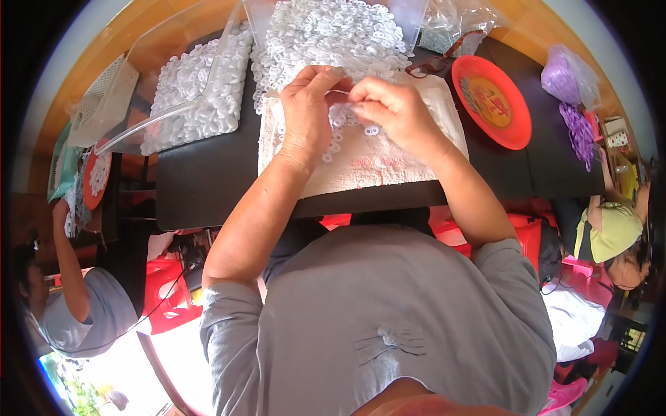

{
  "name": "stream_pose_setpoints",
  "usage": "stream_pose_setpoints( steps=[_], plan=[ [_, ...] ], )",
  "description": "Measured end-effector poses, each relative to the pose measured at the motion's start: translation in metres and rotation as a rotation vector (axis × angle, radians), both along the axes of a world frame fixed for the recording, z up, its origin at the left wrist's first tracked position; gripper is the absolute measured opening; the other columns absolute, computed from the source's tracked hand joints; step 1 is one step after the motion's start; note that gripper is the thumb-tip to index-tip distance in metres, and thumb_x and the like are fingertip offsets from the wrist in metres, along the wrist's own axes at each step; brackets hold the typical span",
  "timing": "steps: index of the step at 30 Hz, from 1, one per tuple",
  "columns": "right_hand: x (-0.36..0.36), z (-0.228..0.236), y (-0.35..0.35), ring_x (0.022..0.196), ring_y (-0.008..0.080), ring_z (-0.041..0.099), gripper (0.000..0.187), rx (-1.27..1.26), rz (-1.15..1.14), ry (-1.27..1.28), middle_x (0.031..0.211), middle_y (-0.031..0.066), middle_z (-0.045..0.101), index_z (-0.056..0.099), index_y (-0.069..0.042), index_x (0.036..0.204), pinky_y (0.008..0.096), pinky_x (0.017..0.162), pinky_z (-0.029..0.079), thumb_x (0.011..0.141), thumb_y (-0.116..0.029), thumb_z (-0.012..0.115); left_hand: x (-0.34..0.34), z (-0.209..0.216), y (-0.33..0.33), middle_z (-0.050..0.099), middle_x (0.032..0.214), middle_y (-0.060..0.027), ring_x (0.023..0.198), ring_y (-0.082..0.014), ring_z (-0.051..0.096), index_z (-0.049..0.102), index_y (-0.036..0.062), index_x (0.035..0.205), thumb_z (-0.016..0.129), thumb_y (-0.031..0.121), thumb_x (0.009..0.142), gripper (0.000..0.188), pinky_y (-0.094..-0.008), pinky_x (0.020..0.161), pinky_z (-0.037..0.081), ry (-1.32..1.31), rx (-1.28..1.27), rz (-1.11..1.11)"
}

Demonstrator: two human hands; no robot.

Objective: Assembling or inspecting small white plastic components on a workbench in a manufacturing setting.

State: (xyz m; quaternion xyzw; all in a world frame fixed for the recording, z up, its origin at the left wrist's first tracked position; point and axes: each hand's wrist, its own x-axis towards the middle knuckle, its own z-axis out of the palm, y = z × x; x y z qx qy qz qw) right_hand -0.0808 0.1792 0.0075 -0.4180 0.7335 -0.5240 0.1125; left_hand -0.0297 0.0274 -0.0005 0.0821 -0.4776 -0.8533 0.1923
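Observation:
My left hand (309, 104) and my right hand (397, 114) meet above a pale towel (402, 165) on the dark table. Both have their thumbs and fingers pinched together. A thin white strand or edge shows between the fingertips, too small to name. Several small white plastic pieces (372, 130), oval with holes, lie on the towel beneath my hands. Just beyond my fingers a big heap of the same white pieces (333, 35) spills out of a clear plastic bin (411, 17).
At the left stands another clear bin (166, 114) of white pieces. A red oval plate (510, 132), glasses (433, 66), a clear bag (485, 14), a purple-filled bag (563, 76) and a purple bundle (576, 132) lie to the right. Other people (90, 305) sit at both sides.

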Motion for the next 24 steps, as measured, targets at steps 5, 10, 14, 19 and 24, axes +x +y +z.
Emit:
stream_pose_setpoints(
  steps=[5, 10, 14, 19, 24],
  plan=[
    [0.009, -0.005, -0.011, 0.09, 0.0137, 0.064, 0.014, -0.03, 0.048, 0.191, 0.092, 0.0055, 0.068, 0.062, 0.003, 0.099, 0.0285, 0.08, 0.053, 0.086, 0.007, 0.056, 0.005, 0.001, 0.009, 0.065, 0.093, -0.0149, 0.084, -0.0215, 0.064, 0.059, -0.0049, 0.096, 0.055, 0.007, 0.09, 0.014, -0.0313, 0.081, 0.051, -0.039, 0.057, -0.075],
    [0.013, -0.007, -0.016, 0.091, 0.0128, 0.063, 0.014, -0.208, 0.039, -0.09, 0.094, 0.0057, 0.066, 0.061, 0.005, 0.096, 0.0278, 0.081, 0.054, 0.086, 0.011, 0.055, 0.008, 0.001, 0.014, 0.066, 0.095, -0.0138, 0.084, -0.0204, 0.064, 0.058, -0.0033, 0.095, 0.055, 0.008, 0.091, 0.013, -0.0312, 0.079, 0.052, -0.013, 0.068, -0.064],
    [0.016, -0.013, -0.02, 0.091, 0.0113, 0.062, 0.015, -0.166, -0.064, -0.033, 0.095, 0.0052, 0.065, 0.061, 0.004, 0.097, 0.0267, 0.08, 0.053, 0.085, 0.012, 0.058, 0.009, 0.002, 0.016, 0.066, 0.095, -0.0132, 0.083, -0.0191, 0.064, 0.058, -0.0013, 0.096, 0.055, 0.01, 0.091, 0.013, -0.0287, 0.074, 0.052, -0.002, 0.089, -0.055],
    [0.022, -0.014, -0.023, 0.09, 0.0111, 0.062, 0.018, -0.191, -0.121, -0.246, 0.096, 0.0053, 0.065, 0.06, 0.005, 0.102, 0.0258, 0.08, 0.053, 0.084, 0.01, 0.061, 0.009, 0.001, 0.016, 0.067, 0.096, -0.0131, 0.08, -0.0175, 0.064, 0.058, -0.0008, 0.096, 0.055, 0.012, 0.091, 0.014, -0.0259, 0.067, 0.052, 0.01, 0.123, -0.019],
    [0.024, -0.014, -0.021, 0.091, 0.0108, 0.062, 0.019, -0.218, -0.095, -0.208, 0.097, 0.0052, 0.065, 0.061, 0.005, 0.104, 0.0261, 0.081, 0.053, 0.085, 0.008, 0.061, 0.012, 0.006, 0.015, 0.066, 0.096, -0.0133, 0.079, -0.0178, 0.064, 0.059, -0.0008, 0.096, 0.056, 0.011, 0.091, 0.013, -0.026, 0.064, 0.051, -0.027, 0.129, -0.054]
  ],
)
